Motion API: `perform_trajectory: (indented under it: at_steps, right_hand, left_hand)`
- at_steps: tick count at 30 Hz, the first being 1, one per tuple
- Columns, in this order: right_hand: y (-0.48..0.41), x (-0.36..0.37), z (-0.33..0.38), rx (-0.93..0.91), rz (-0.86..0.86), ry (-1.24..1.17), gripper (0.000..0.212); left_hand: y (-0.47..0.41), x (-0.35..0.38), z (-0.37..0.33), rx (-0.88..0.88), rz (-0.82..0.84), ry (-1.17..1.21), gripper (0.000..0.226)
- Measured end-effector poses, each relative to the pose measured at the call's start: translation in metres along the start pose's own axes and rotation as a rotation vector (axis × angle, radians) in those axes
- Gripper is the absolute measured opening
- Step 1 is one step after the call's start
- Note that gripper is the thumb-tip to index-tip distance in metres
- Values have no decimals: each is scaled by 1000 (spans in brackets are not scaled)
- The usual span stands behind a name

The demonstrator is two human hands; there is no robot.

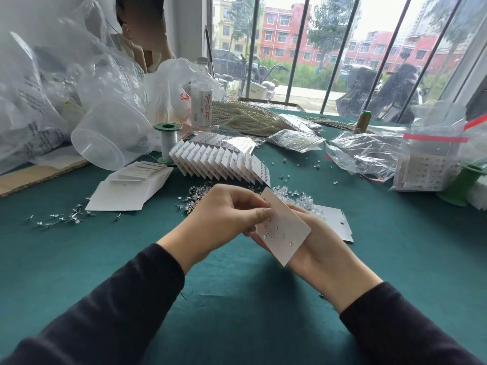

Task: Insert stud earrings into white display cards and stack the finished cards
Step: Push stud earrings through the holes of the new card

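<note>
My right hand (320, 246) holds a white display card (286, 233) from underneath, tilted toward me, with several small studs set in it. My left hand (224, 219) pinches at the card's upper left edge, thumb and forefinger closed on a tiny stud earring (269, 205) at a hole. A fanned row of finished cards (224, 160) lies beyond my hands. Blank cards (126, 193) are stacked to the left. Loose studs (196, 197) are heaped just behind my left hand, and clear backs (295, 196) behind the card.
Green cloth covers the table (237, 299). A clear plastic tub (110, 138), thread spool (166, 143), water bottle (201, 101), pearl strands (245, 114) and plastic bags (369, 151) crowd the far side. Scattered studs (63, 218) lie at left. Another person (147, 35) sits at back left.
</note>
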State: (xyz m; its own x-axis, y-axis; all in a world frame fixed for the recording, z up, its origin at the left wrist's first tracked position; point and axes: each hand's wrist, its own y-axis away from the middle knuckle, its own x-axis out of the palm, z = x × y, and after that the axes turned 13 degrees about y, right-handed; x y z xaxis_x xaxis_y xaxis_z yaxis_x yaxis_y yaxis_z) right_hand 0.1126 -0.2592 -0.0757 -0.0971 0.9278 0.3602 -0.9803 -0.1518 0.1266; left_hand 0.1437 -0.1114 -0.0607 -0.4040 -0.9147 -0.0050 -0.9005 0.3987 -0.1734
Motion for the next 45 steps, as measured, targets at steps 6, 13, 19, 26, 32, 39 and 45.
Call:
perform_trajectory:
  at_steps: [6,13,19,26,32,39,45]
  right_hand:
    - [-1,4,-7,-325,-368,517,19]
    - [-4,8,-15,-682,-659,1198,13]
    - [-5,3,0,-835,-639,1194,23]
    - [-21,-35,-1,-297,-483,1726,20]
    - [-31,-34,-5,-377,-555,1781,6]
    - [-32,-35,-5,-368,-573,1804,5]
    - [-33,-36,-4,-358,-613,1841,10]
  left_hand:
    - [-1,7,8,-116,-23,149,11]
    - [0,8,9,-245,13,291,26]
    - [-6,-4,8,-383,-212,415,10]
    - [-11,-21,9,-434,-375,303,5]
    - [-9,-17,6,-441,-339,287,6]
    - [-9,-15,8,-436,-331,264,10]
    - [-8,-16,8,-443,-332,252,12]
